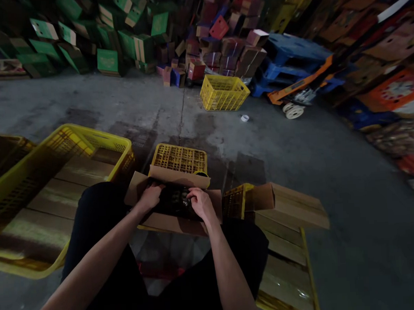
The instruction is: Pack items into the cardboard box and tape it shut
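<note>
An open cardboard box (176,221) rests in front of my knees on an upturned yellow crate (179,157). Inside it lies a dark tray (174,200) whose contents are too dim to make out. My left hand (150,195) curls its fingers over the tray's left edge. My right hand (201,204) is bent over the tray's right side, fingers closed on it. Both forearms reach in from below across my dark-trousered legs.
A large yellow crate (28,178) holding flat cardboard sheets sits at left. More flat cardboard (286,206) is stacked at right. Farther off stand a yellow basket (223,93), a tape roll (244,118), blue pallets (288,58) and piles of green (108,60) and red boxes (222,48).
</note>
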Available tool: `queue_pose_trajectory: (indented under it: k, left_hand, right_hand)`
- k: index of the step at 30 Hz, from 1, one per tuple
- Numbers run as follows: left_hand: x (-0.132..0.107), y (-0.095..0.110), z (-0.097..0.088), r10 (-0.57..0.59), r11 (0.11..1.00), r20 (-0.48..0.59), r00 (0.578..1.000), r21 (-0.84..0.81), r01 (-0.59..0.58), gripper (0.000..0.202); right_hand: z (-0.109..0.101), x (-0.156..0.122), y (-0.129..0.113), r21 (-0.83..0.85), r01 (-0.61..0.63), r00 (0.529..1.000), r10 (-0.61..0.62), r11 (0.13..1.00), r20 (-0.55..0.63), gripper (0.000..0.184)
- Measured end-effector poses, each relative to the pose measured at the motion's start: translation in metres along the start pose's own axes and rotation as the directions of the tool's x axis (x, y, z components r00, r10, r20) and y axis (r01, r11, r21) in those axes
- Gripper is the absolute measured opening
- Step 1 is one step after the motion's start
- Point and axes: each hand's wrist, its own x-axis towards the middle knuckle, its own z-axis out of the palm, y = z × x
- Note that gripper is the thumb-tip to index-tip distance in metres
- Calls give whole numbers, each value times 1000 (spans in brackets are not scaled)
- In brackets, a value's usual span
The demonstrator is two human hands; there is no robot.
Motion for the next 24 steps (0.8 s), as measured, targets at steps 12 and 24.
queue_pose_trajectory:
  k: [12, 24]
  left_hand:
    - [1, 5, 10, 112, 990, 101, 989, 76, -120, 31]
    - [1, -8, 21, 142, 984, 102, 985, 91, -151, 33]
  right_hand:
    - [4, -5, -1, -67, -24, 984, 35, 997, 172, 32]
    - [5, -4, -2, -149, -44, 983, 69, 988, 170, 30]
